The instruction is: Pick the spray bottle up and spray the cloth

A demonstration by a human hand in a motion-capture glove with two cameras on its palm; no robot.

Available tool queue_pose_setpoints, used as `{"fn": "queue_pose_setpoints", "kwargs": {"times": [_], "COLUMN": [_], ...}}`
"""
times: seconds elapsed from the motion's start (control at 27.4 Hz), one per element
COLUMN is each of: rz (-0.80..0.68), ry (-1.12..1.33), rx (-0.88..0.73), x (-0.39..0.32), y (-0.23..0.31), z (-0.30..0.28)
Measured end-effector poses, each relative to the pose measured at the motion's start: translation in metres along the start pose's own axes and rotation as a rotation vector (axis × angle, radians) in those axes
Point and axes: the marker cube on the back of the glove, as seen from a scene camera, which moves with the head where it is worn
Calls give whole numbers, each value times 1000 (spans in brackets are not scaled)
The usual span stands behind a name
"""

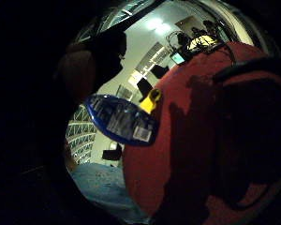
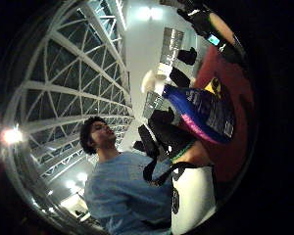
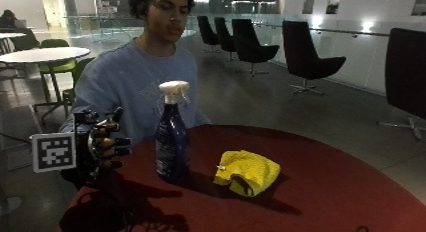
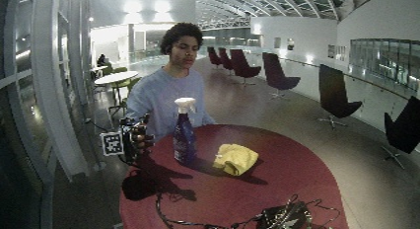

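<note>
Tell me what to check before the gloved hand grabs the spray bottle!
1. Spray bottle upright on the red table: ok.
2. Gloved right hand beside the bottle, not touching it: ok, there is a gap between them.
3. Hand free to grip: ok, fingers loosely curled and holding nothing.
4. Yellow cloth lying on the table near the bottle, ready to be sprayed: ok.
5. Nozzle pointing at the cloth: cannot tell, the white spray head is too unclear.
6. Liquid in the bottle: cannot tell, the blue bottle is too dark.
</note>
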Motion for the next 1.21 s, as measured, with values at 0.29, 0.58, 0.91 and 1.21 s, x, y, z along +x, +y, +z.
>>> {"fn": "queue_pose_setpoints", "kwargs": {"times": [0.29, 0.58, 0.91, 1.21], "rz": [50, 20, -20, -46], "ry": [88, 96, 28, -14], "rx": [-265, -391, -317, -251], "x": [17, 22, 21, 19], "y": [0, -17, -22, -30], "z": [70, 109, 124, 129]}}
